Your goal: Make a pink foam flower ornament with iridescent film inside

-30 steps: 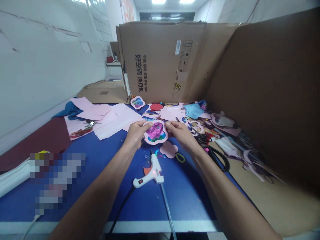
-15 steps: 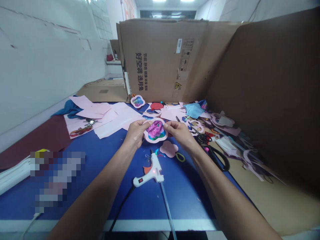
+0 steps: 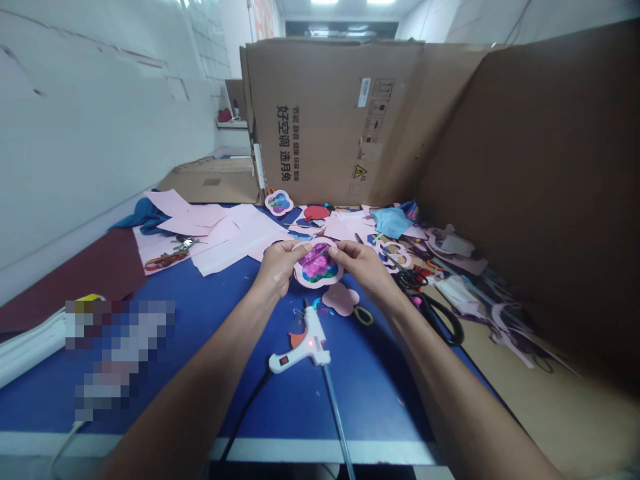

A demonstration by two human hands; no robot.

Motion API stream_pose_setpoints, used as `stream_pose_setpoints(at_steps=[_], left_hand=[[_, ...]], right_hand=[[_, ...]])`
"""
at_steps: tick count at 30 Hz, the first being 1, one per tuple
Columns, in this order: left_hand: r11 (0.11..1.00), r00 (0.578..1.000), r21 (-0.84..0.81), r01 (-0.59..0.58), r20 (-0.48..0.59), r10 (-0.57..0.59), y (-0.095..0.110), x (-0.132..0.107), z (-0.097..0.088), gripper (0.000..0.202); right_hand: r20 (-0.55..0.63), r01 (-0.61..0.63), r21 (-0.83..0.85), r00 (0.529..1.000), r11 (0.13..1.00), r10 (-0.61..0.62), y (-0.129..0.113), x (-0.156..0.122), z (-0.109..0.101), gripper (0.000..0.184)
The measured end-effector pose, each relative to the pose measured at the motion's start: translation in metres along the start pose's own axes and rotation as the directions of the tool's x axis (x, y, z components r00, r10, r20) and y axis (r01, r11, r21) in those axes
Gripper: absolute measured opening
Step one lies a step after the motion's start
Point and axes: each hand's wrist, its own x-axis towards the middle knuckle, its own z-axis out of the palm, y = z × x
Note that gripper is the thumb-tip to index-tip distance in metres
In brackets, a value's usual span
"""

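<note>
Both hands hold a flower-shaped pink paper frame [image 3: 318, 266] with a shiny purple and green centre, just above the blue table [image 3: 210, 313]. My left hand [image 3: 277, 267] pinches its left edge with thumb and fingers. My right hand [image 3: 364, 265] pinches its right edge. Below the frame lies a plain pink flower cutout [image 3: 341, 299], and nearer to me a white hot glue gun [image 3: 306, 345] with a lit red lamp and a black cord.
Pink paper sheets [image 3: 220, 230] cover the far left of the table. A second finished flower frame [image 3: 279, 203] leans near the big cardboard box [image 3: 330, 120]. Black scissors [image 3: 435, 313] and paper scraps [image 3: 450, 253] lie at the right. Cardboard walls stand behind and right.
The frame and both hands have shifted slightly, the fingers working along its upper rim. The glue gun and cutout stay put.
</note>
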Motion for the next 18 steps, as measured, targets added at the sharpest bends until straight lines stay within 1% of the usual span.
stream_pose_setpoints(at_steps=[4,7,10,18], left_hand=[[0.999,0.999,0.046,-0.015,0.046,0.012,-0.0038,-0.0024,0.0042,0.035],[0.995,0.996,0.093,-0.045,0.084,0.037,-0.0055,-0.0041,0.0066,0.037],[0.991,0.993,0.121,-0.051,0.110,0.038,-0.0055,-0.0056,0.0079,0.037],[0.989,0.991,0.145,-0.039,0.134,0.020,-0.0050,-0.0081,0.0097,0.039]], right_hand=[[-0.013,0.054,-0.018,0.998,0.998,-0.054,-0.0041,-0.0015,0.0002,0.045],[-0.018,0.044,-0.056,0.999,0.997,-0.045,-0.0052,-0.0030,0.0010,0.043],[-0.021,0.029,-0.103,0.999,0.994,-0.032,-0.0047,-0.0038,0.0009,0.041],[-0.050,0.069,-0.200,0.995,0.977,-0.081,-0.0056,-0.0038,0.0028,0.030]])
